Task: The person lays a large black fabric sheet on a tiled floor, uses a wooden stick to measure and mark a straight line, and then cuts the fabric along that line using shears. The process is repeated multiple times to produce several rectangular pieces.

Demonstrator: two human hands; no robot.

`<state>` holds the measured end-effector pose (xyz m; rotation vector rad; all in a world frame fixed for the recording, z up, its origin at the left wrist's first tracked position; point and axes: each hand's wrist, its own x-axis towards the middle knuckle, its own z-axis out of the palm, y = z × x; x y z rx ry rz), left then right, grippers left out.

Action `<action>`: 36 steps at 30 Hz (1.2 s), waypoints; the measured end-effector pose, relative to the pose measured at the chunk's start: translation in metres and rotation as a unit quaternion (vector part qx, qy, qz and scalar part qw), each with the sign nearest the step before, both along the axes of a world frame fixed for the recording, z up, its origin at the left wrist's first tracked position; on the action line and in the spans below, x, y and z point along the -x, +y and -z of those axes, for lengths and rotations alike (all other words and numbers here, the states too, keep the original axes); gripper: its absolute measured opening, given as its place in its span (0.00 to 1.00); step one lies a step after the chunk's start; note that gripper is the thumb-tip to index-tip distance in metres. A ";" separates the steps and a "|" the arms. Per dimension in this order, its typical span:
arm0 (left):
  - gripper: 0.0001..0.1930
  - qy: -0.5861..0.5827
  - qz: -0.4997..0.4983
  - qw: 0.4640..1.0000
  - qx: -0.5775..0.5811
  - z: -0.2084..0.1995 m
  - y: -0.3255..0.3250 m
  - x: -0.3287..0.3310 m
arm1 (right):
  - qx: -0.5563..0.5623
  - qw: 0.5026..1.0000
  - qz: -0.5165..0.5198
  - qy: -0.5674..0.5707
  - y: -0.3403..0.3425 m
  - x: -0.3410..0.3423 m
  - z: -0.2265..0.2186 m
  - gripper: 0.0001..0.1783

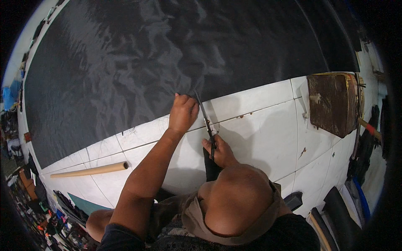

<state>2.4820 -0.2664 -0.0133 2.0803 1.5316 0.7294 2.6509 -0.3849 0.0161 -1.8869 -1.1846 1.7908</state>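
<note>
A wide sheet of black, slightly shiny fabric [125, 71] lies spread over the floor, wrinkled in the middle. My left hand [184, 111] is closed at its near edge, pinching the cloth between the fingers. Just right of it, my right hand [222, 151] grips a long pair of scissors [205, 115] by the handles. The blades point away from me, and their tips reach the fabric edge close to my left fingers. Whether the blades are parted is hard to make out. Loose threads hang along the near edge, left of my left wrist.
White floor tiles [264, 125] stretch between me and the cloth. A cardboard tube [90, 170] lies at the left. To the right stands a worn brown block-like object [333, 104]. Dark rolls [339, 211] lie at lower right; clutter [46, 221] fills the lower left. My bent knee [240, 198] is close below my right hand.
</note>
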 end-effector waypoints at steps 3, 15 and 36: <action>0.05 -0.003 -0.001 1.000 -0.003 -0.001 0.000 -0.003 | -0.005 0.999 -0.019 -0.030 0.006 -0.002 -0.001 0.24; 0.05 -0.038 -0.016 0.999 -0.005 0.002 -0.005 0.005 | 0.097 0.994 0.031 0.040 0.005 0.004 0.004 0.26; 0.21 0.208 0.104 0.973 0.005 -0.016 -0.024 0.011 | -0.086 0.995 0.032 0.030 0.116 0.033 0.022 0.31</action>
